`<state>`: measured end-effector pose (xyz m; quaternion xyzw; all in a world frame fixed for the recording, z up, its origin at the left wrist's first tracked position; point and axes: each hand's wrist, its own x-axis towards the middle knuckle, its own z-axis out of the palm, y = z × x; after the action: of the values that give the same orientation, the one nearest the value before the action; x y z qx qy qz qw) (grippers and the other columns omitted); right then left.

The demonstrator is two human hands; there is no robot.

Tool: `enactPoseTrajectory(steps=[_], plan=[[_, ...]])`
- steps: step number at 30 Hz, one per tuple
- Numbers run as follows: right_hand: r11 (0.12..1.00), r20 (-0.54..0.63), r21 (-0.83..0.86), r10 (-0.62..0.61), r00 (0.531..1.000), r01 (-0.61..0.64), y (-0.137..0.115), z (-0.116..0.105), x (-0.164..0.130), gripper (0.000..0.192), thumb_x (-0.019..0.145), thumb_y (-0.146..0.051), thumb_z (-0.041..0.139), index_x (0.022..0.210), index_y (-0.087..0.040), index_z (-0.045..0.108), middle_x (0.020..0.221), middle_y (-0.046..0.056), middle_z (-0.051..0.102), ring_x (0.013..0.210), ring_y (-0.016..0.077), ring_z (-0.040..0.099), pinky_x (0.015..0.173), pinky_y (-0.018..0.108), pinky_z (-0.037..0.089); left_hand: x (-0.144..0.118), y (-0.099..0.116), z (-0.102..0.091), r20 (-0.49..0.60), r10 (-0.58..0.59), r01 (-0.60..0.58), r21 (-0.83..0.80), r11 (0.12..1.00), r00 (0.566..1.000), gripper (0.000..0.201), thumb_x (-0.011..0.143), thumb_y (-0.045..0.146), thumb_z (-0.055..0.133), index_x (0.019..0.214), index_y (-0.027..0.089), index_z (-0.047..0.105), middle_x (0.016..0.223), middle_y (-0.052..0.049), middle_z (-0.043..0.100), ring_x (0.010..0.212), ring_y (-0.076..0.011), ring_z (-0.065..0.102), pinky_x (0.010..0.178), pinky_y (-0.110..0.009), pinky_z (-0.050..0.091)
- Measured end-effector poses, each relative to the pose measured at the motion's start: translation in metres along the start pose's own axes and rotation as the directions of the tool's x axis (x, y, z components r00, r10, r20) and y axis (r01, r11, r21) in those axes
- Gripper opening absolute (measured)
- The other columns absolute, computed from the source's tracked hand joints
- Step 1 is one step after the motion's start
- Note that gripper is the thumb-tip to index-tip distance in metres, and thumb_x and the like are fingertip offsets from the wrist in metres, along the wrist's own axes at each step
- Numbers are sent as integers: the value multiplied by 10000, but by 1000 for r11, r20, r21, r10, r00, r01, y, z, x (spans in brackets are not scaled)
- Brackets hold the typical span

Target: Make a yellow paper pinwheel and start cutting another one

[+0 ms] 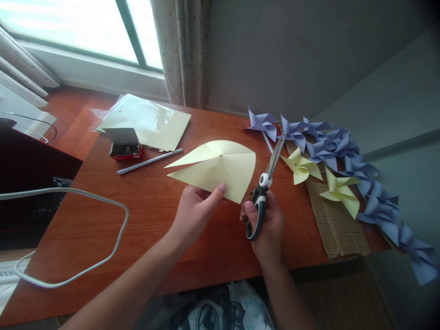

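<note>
Left grip pinches the yellow paper (220, 167); right grip clenches the scissors (263, 192).
Left hand (195, 211) lifts the creased sheet over the tabletop (144, 206) middle while the right hand (268, 227) holds closed blades beside it; cutting toward the centre seems underway, calling for aligning blades with a crease.

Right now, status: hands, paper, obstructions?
Left hand pinching yellow paper. Right hand gripping scissors, blades closed, beside paper. Nothing between them.
</note>
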<state>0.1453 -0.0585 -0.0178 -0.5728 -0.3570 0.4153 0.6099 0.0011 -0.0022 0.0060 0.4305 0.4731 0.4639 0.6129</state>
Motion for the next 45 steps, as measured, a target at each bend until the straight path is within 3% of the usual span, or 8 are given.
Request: enactPoseTrajectory(steps=[4,7,13,17,22,30,45], plan=[[991,168,-6,136,976,-137,-8,-25,-10,368,874,-422,754,1179,-261,627,764,-26,606,572,112,524,510,234,446,4,-1,-11,-77,-46,40,-80,996,996,231,844,352,762,740,150,721,641,-9,685,600,-125,578,574,-227,451],[981,238,-47,195,952,-189,-15,-42,-19,519,810,-575,767,1198,-256,640,821,11,592,656,145,520,549,260,437,5,0,-14,-102,-49,38,-107,994,994,232,841,360,768,762,147,720,641,-9,688,590,-121,573,557,-226,439],[918,339,-238,386,858,-319,-26,-62,-34,667,768,-616,781,1281,-222,620,870,43,600,720,165,528,636,277,459,4,4,-12,-111,0,-8,-72,997,994,236,838,353,767,738,145,719,640,-10,687,602,-133,589,564,-235,451],[892,340,-300,432,835,-339,-31,-61,-37,688,752,-606,802,1283,-201,635,861,49,605,729,172,537,642,278,460,3,6,-12,-112,46,-47,-9,999,993,231,843,339,757,726,143,718,664,-16,702,606,-136,601,572,-233,457],[887,384,-261,458,802,-381,-33,-53,-34,680,749,-616,797,1256,-190,640,813,28,590,655,146,490,615,273,440,3,8,-10,-85,57,-52,62,997,995,239,857,307,722,683,144,711,650,-21,712,589,-133,614,550,-219,459],[891,419,-157,450,789,-425,-29,-43,-32,617,788,-592,771,1231,-189,624,805,15,564,653,131,455,588,255,387,2,10,-7,-58,45,-40,78,996,997,217,859,283,711,694,142,720,589,-15,693,602,-154,649,547,-217,480],[897,442,-158,438,783,-413,-28,-40,-31,615,800,-599,750,1230,-182,609,808,18,555,658,142,450,588,275,362,2,9,-6,-18,36,-35,65,997,999,231,856,305,722,692,141,724,602,-24,698,620,-159,659,569,-218,495]])
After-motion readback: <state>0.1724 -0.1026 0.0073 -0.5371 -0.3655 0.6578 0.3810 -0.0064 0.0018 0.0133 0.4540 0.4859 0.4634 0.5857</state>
